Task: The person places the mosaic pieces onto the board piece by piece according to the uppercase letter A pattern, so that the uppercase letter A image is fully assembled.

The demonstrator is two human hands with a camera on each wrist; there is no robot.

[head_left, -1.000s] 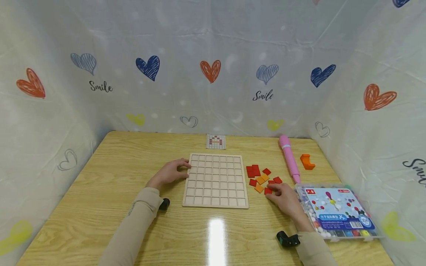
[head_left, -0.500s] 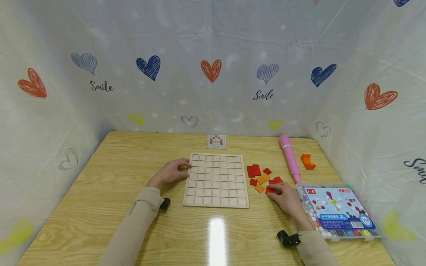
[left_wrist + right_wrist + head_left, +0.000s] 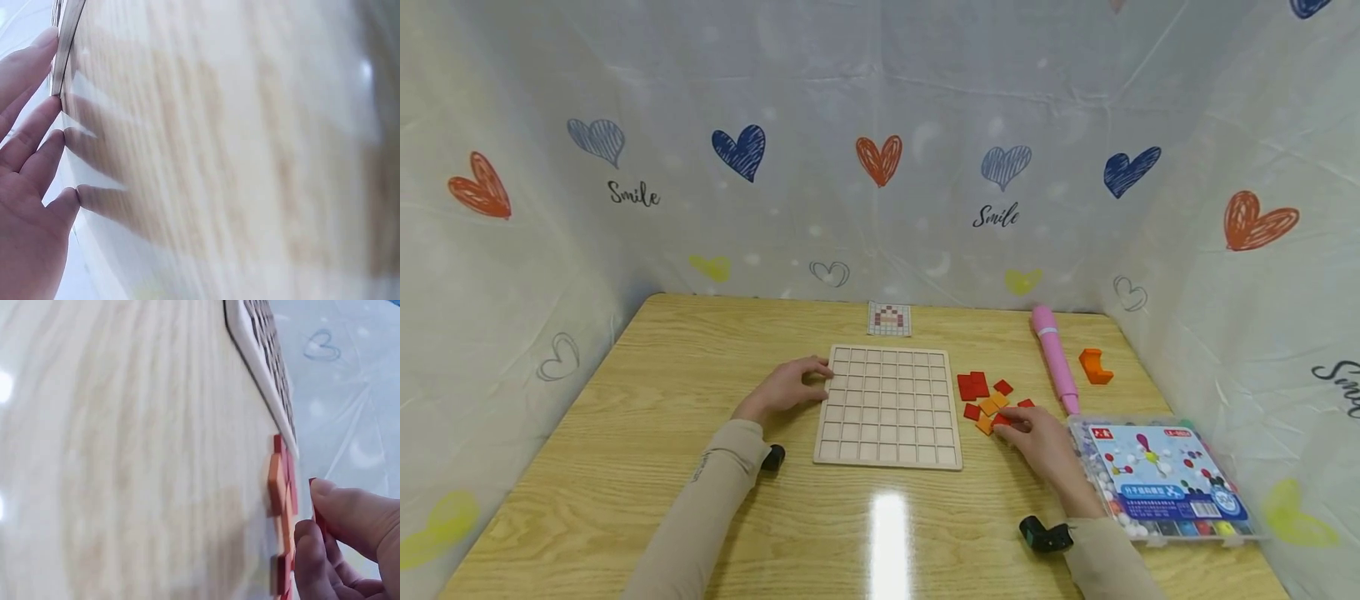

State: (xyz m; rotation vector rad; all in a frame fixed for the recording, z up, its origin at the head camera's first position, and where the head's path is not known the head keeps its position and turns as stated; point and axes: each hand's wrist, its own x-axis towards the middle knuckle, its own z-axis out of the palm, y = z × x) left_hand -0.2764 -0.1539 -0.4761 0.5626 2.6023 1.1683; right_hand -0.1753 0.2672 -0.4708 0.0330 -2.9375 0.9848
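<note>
A wooden grid board (image 3: pixel 887 406) with bare square cells lies flat on the table. Along its left edge rests my left hand (image 3: pixel 786 387); in the left wrist view the fingers (image 3: pixel 39 140) are spread, their tips down at the table by the board's side (image 3: pixel 65 47). Right of the board, my right hand (image 3: pixel 1041 442) pinches a red square tile (image 3: pixel 317 515) between thumb and fingers, just above the other tiles. Beneath and beside it lie loose orange tiles (image 3: pixel 988 405) and red tiles (image 3: pixel 973 386). My hand partly hides the tiles behind it.
A small pattern card (image 3: pixel 890 319) lies behind the board. At the right are a pink stick-shaped object (image 3: pixel 1054 354), an orange curved piece (image 3: pixel 1095 367) and a clear lidded box (image 3: pixel 1165 475) of colourful parts. A printed curtain (image 3: pixel 880 225) stands behind the table.
The right hand has taken the red tile up from the table and moved it slightly left, over an orange tile. The left hand stays at the board's edge.
</note>
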